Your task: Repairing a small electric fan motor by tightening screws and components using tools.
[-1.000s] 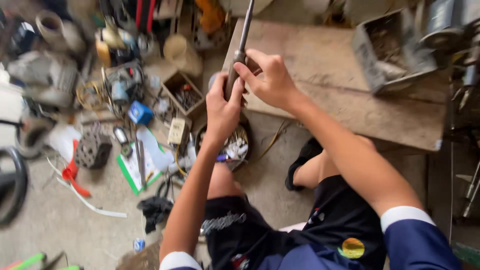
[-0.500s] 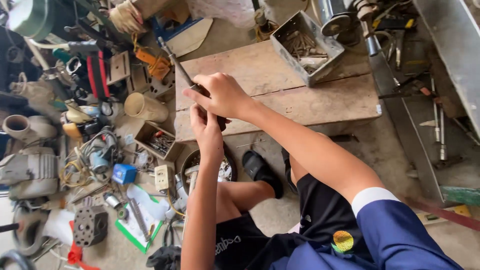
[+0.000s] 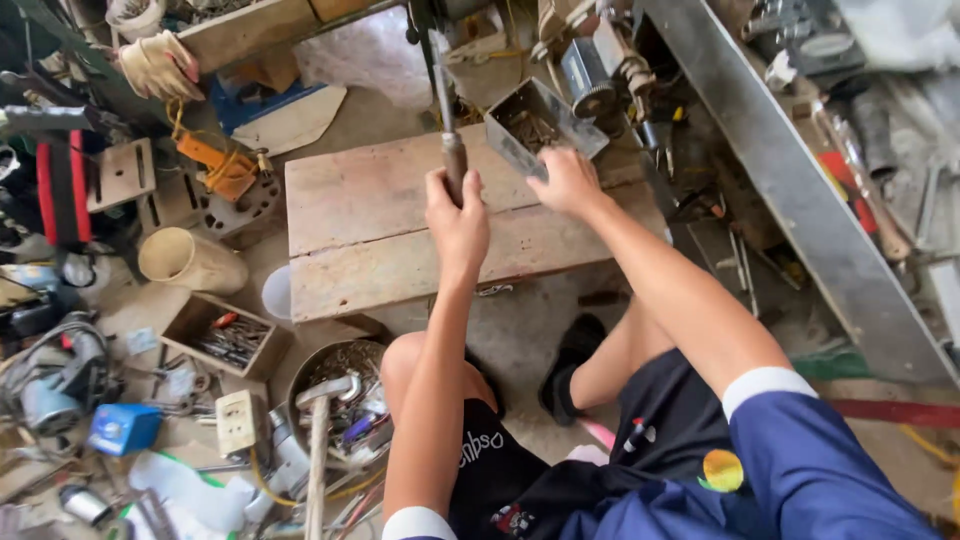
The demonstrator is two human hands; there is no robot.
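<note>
Looking down from the head camera, I see my left hand (image 3: 457, 222) with its grip closed tight around the handle of a long metal tool (image 3: 446, 120), which stands nearly upright above the far edge of the wooden counter (image 3: 370, 235); the tool's upper end runs out toward the top of the view and I cannot tell what kind of tip it has; my right hand (image 3: 567, 182) rests at the far right corner of the counter, its grip partly curled against the near wall of an open metal box (image 3: 540, 125) holding small dark bits; whether the fingers actually pinch the wall I cannot tell; the box sits tilted at that far right corner, just beside the tool; on the floor left of the counter lie a tan cylinder (image 3: 188, 260) and a small wooden tray (image 3: 222, 335) of parts; near my left knee a hammer (image 3: 320, 440) leans out of a round pan (image 3: 335, 385) full of scrap.
</note>
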